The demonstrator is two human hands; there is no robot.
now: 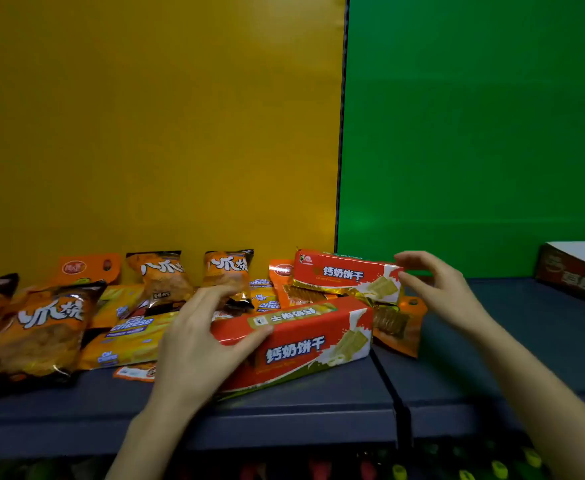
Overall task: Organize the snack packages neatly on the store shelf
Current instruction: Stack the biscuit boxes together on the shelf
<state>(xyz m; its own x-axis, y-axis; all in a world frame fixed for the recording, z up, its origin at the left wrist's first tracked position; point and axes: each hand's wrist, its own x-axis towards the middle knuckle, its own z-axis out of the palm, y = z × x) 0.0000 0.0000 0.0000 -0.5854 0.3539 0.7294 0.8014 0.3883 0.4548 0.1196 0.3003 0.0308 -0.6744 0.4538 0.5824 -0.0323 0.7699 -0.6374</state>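
Note:
A long red biscuit pack (304, 344) lies at an angle on the dark shelf (318, 403), and my left hand (201, 344) grips its left end. Behind it a second red biscuit pack (346, 275) rests on top of orange packets. My right hand (436, 289) has its fingertips at that pack's right end, fingers spread; whether it holds the pack is unclear. Orange-and-black snack bags (41, 334) (161, 282) (228, 271) and yellow cheese wafer packs (128, 337) lie jumbled to the left.
An orange pouch (398, 323) lies right of the red packs. A cardboard display box (578, 268) stands at the far right of the shelf. Yellow (145, 133) and green (474, 133) back panels meet behind the pile. Bottle caps (498, 469) show below the shelf edge.

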